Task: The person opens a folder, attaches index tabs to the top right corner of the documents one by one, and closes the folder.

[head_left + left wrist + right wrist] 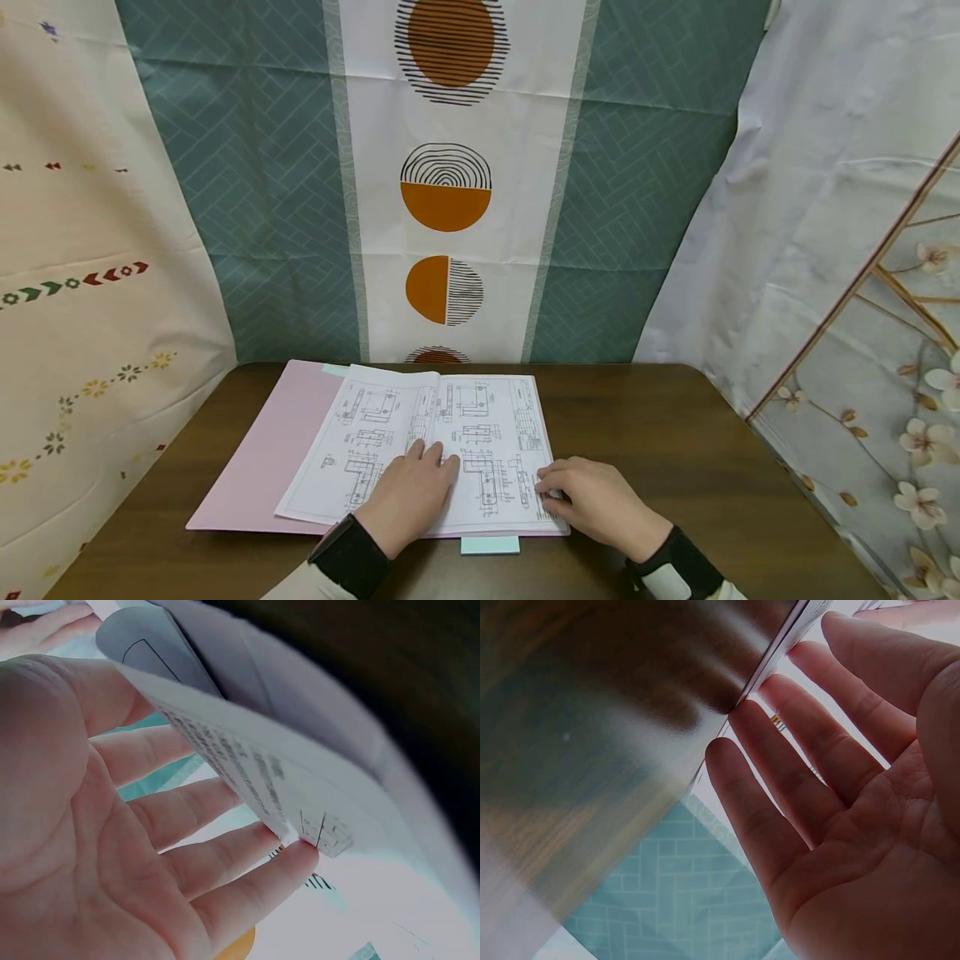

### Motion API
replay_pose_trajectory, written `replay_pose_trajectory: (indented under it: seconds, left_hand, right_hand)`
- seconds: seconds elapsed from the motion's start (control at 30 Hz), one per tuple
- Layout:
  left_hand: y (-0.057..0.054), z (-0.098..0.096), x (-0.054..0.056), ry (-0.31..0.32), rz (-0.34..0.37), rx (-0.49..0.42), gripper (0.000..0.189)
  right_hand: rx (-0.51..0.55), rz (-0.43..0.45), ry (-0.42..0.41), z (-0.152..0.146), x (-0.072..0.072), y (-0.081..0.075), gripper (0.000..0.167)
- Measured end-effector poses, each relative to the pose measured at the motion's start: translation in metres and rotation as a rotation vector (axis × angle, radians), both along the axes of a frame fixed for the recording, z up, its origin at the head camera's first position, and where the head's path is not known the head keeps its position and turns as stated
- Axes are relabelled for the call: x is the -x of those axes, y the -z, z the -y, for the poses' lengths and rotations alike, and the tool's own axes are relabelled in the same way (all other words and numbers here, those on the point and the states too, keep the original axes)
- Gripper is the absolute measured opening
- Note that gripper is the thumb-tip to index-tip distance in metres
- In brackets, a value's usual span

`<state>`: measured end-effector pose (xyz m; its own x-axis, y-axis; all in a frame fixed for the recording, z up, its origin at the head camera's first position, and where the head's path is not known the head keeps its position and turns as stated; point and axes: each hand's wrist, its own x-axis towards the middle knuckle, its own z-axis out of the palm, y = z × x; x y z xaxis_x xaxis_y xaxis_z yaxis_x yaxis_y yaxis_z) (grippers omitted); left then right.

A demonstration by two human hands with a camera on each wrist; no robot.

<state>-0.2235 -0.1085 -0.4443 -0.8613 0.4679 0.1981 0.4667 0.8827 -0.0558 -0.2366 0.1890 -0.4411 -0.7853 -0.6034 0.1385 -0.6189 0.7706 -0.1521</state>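
A booklet of technical drawings [483, 417] lies spread on a pink folder [258, 471], with line drawings on both pages. My left hand [415, 493] rests on the pages near the centre fold. In the left wrist view its fingers [217, 855] are fairly straight and their tips touch the printed paper, which curves up beside them. My right hand [592, 502] is at the lower right edge of the right page. From the right wrist view, its fingers [780, 780] extend loosely, with the tips against the page edge and nothing pinched between them.
A light blue tab [490, 545] sticks out below the booklet, and another [335, 369] shows at its top left. The brown wooden table [637, 417] carries everything. Patterned cloths [480, 192] hang behind the table and at both sides.
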Motion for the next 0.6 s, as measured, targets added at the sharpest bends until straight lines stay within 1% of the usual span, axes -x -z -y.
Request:
replay_pose_trajectory:
  seconds: [0.2,0.33,0.5,0.6]
  left_hand:
    - [0.0021,-0.0005,-0.0009,-0.002,-0.029,0.005,0.031]
    - [0.0017,-0.0014,0.0001,0.022,-0.079,0.005,0.032]
    - [0.0005,-0.0034,0.001,0.082,-0.139,0.005,0.028]
    - [-0.0002,-0.0058,0.0005,0.137,-0.154,-0.031,0.024]
  right_hand:
    - [0.001,0.007,-0.001,-0.0009,0.0007,0.0002,0.023]
    - [0.002,0.003,-0.004,-0.0014,0.0008,0.0002,0.023]
    - [0.001,-0.002,-0.005,-0.0012,0.0011,0.0001,0.023]
    - [0.002,-0.002,-0.007,-0.0011,0.0017,0.0006,0.022]
